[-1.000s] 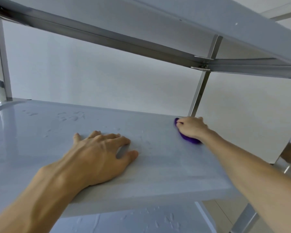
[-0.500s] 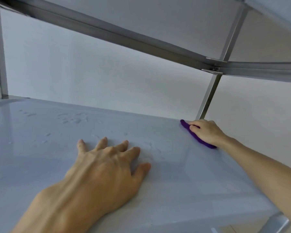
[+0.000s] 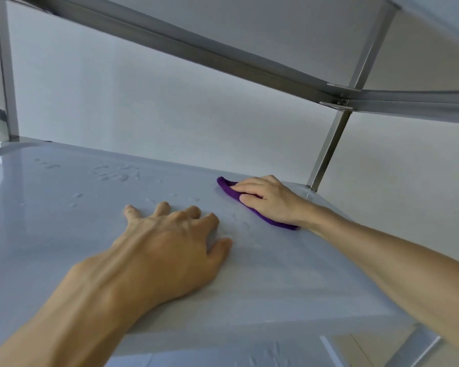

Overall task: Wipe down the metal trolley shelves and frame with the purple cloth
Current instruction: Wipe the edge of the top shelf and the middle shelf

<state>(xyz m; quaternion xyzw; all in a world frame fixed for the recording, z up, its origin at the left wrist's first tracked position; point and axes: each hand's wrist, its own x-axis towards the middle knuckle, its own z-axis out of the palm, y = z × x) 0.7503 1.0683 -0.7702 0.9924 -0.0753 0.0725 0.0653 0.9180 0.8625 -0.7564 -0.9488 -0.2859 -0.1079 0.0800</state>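
Two hands, one purple cloth [image 3: 229, 191]; right hand [image 3: 269, 201] presses it flat-fingered, moved leftward; left hand [image 3: 170, 247] stays spread on shelf [image 3: 64, 234].

bare forearms, no sleeves, left hand [image 3: 167, 242], right hand [image 3: 269, 201]

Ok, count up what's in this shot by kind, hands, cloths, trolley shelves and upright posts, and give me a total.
Hands: 2, left hand flat on the shelf, right hand on the cloth
Purple cloth: 1
Shelves: 2, middle shelf and upper shelf
Upright posts: 2, left post and right post
Total: 7
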